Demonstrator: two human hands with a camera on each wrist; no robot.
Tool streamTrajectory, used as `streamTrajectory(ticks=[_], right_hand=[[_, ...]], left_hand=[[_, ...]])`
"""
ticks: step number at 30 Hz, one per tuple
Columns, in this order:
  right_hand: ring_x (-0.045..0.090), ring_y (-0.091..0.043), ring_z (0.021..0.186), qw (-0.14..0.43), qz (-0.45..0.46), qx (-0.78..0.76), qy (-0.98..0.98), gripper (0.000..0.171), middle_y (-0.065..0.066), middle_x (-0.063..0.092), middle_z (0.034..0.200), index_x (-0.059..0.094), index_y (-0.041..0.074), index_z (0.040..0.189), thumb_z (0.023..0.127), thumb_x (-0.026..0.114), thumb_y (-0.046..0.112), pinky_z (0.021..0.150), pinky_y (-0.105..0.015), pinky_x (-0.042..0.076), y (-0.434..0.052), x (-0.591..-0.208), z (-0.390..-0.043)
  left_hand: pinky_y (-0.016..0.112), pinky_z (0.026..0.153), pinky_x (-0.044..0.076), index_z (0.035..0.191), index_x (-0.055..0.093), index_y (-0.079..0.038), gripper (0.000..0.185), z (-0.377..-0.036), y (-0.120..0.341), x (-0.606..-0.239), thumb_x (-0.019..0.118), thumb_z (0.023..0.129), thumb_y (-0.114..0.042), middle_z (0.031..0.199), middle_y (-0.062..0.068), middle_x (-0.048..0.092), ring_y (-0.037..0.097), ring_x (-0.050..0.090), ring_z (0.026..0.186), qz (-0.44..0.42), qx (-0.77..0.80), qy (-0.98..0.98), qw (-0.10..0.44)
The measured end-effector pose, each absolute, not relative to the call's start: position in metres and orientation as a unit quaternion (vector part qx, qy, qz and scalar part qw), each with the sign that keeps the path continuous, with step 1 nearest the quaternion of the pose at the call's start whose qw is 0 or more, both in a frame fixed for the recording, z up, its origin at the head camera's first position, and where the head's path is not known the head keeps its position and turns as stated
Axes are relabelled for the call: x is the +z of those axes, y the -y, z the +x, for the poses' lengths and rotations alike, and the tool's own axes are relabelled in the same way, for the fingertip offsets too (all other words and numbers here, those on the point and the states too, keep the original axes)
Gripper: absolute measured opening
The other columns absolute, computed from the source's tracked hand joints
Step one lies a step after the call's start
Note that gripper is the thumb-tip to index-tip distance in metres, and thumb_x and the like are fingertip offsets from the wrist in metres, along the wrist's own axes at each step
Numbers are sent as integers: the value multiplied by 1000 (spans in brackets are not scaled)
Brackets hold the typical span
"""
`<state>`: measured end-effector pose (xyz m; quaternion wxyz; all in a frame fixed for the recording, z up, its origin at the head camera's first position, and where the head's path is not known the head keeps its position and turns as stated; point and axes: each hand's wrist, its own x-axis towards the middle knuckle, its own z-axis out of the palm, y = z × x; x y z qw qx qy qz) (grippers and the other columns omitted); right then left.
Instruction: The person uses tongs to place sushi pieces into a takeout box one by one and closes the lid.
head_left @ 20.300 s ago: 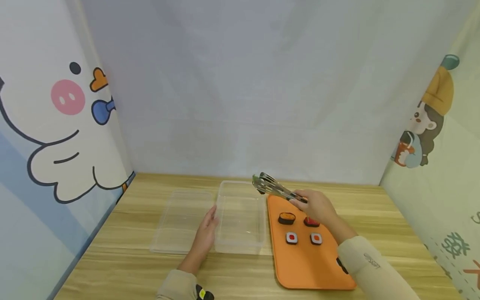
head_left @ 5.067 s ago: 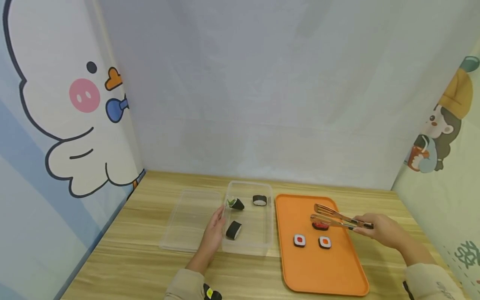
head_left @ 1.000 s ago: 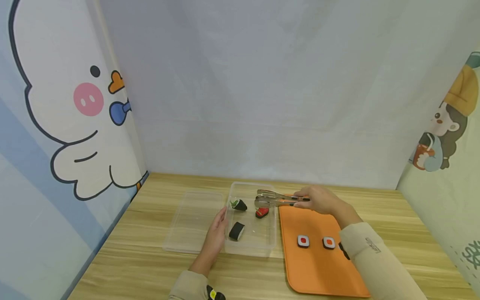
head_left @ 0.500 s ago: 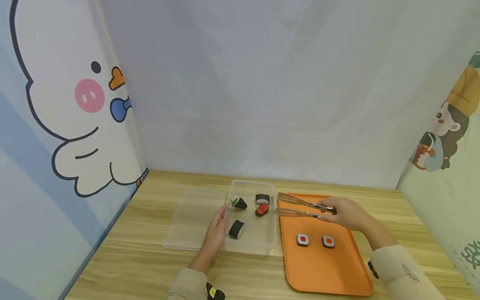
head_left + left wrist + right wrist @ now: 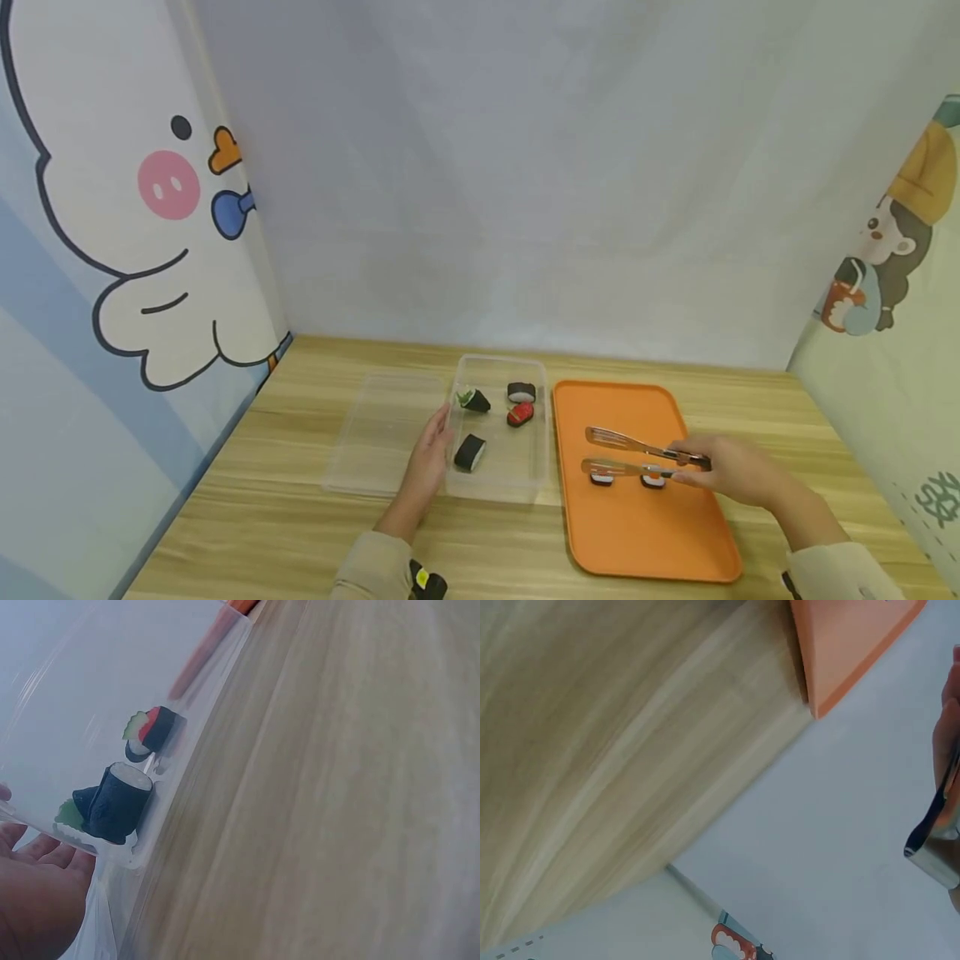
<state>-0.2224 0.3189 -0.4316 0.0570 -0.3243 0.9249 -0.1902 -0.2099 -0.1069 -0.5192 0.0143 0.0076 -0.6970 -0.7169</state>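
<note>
My right hand (image 5: 738,471) grips metal tongs (image 5: 637,446) by their dark handles. Spread apart, the tongs hover over an orange tray (image 5: 652,537) with nothing between their tips. Under the lower arm, two white-and-black sushi rolls, a left one (image 5: 602,481) and a right one (image 5: 653,482), are partly hidden. My left hand (image 5: 426,458) rests against the left wall of a clear plastic box (image 5: 510,458), fingers fairly straight. Inside lie a cone hand roll (image 5: 476,401), a black-wrapped roll (image 5: 470,452), a red-topped sushi (image 5: 521,414) and another dark-wrapped sushi (image 5: 522,392).
A clear lid (image 5: 382,433) lies flat on the wooden table (image 5: 262,517), left of the box. Behind the table hangs a pale cloth (image 5: 510,183). Printed cartoon curtains stand at both sides.
Over twenty seconds, sushi pieces have gone from the tray into the box. Within the last second, the right hand has drawn the tongs from the box rightwards over the tray. The left hand stays.
</note>
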Motion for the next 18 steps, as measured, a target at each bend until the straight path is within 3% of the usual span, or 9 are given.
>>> streamTrajectory(ticks=[6, 13, 18], right_hand=[[56, -4, 73, 33, -354, -179, -917, 35, 4, 67, 91, 70, 3, 110, 89, 72, 30, 56, -26, 49, -324, -442, -220], [56, -2, 72, 3, -375, -172, -911, 29, 4, 69, 91, 73, 3, 104, 85, 76, 24, 55, -26, 49, -331, -451, -219], [62, -7, 77, -6, -365, -165, -916, 31, 3, 70, 93, 74, 2, 105, 85, 76, 26, 60, -29, 53, -333, -456, -217]], left_hand=[[51, 115, 15, 152, 23, 1, 49, -209, 107, -516, 34, 106, -12, 156, 26, 17, 41, 16, 142, 1, -721, 692, 17], [51, 115, 15, 152, 25, 1, 49, -211, 107, -518, 34, 106, -12, 156, 26, 19, 41, 17, 142, 0, -719, 695, 19], [51, 115, 16, 152, 26, 0, 49, -213, 107, -522, 35, 106, -13, 156, 25, 20, 40, 18, 142, 3, -717, 697, 18]])
